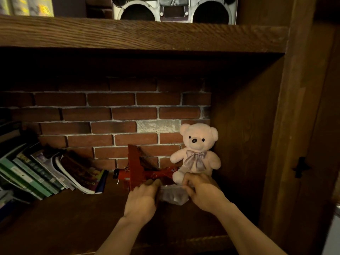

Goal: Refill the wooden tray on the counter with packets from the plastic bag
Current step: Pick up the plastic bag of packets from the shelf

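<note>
A clear plastic bag [173, 195] rests on the dark wooden shelf [73, 218], just in front of a teddy bear. My left hand [142, 197] grips the bag's left side. My right hand [202, 190] grips its right side and top edge. What the bag contains is blurred and dim; I cannot make out packets. No wooden tray is in view.
A pale pink teddy bear [196, 153] sits against the shelf's right wall [244, 135]. A red toy plane [139, 172] lies left of the bag. Leaning books [46, 173] fill the left. A brick back wall, an upper shelf board [139, 35] and a boombox [173, 9] are above.
</note>
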